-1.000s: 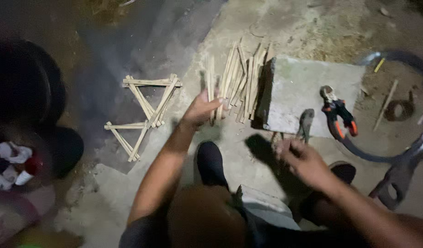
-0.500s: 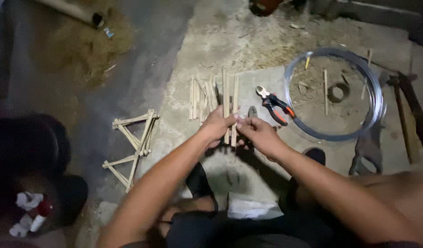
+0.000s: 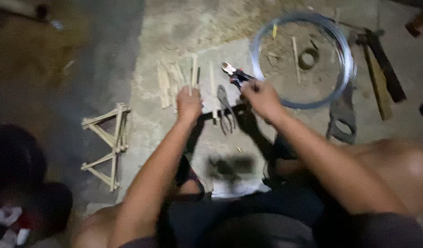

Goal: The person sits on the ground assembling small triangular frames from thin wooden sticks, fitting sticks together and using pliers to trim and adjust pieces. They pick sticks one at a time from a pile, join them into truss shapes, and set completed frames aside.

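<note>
The bundle of thin wooden sticks (image 3: 174,82) lies on the concrete slab (image 3: 147,115), and the left hand (image 3: 189,104) closes on one stick (image 3: 192,76) at its right edge. The right hand (image 3: 262,97) grips the red-handled cutters (image 3: 236,75). Grey pliers (image 3: 224,108) lie between the hands, a wire coil (image 3: 303,59) beyond, stick triangles (image 3: 108,144) left

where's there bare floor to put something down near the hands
Bare concrete lies between the stick triangles and the left hand, below the loose sticks. More lies above the sticks, left of the wire coil. It is crowded around the right hand: cutters, grey pliers, coil.
</note>
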`<action>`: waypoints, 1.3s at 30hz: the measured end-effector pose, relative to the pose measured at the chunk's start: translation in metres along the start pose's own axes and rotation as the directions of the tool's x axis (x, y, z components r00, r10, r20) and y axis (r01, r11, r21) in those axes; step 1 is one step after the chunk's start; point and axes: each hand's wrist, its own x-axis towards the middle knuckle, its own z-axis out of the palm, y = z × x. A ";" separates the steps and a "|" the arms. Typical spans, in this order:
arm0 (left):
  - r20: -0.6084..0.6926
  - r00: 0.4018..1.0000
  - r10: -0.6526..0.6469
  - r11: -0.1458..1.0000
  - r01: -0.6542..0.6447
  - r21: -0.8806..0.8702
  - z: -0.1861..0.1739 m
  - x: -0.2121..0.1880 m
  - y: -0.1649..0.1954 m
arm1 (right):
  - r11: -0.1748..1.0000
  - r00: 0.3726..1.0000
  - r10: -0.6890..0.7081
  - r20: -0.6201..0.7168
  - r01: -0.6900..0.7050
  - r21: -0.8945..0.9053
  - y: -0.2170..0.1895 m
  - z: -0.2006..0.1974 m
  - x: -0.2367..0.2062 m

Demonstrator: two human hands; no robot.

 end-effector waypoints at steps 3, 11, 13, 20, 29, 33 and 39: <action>0.361 0.932 -0.027 0.999 0.034 -0.013 0.002 -0.028 0.007 | 0.934 0.991 0.066 0.117 -0.102 0.343 -0.013 -0.019 0.008; 0.481 0.850 0.216 0.867 -0.393 0.306 -0.022 -0.114 0.028 | 0.905 0.931 -0.340 0.133 0.285 0.316 -0.043 0.001 -0.051; 0.431 0.867 0.252 0.860 -0.405 0.312 -0.039 -0.124 0.024 | 0.888 0.924 -0.342 0.173 0.257 0.382 -0.045 0.009 -0.064; 0.375 0.918 0.129 0.992 -0.117 -0.055 -0.059 -0.127 0.003 | 0.893 0.884 -0.449 0.127 0.446 0.054 -0.061 -0.014 -0.081; 0.422 0.894 0.150 0.967 -0.044 -0.251 -0.049 -0.115 -0.024 | 0.902 0.984 0.037 0.172 -0.107 0.419 -0.026 0.010 -0.027; 0.377 0.925 0.055 0.963 0.051 -0.265 -0.052 -0.102 -0.040 | 0.908 0.969 0.049 0.243 -0.145 0.394 -0.009 0.027 -0.024; 0.330 0.943 0.047 0.925 0.083 -0.371 -0.052 -0.092 -0.055 | 0.889 0.914 -0.054 0.401 -0.139 0.437 -0.021 0.025 -0.033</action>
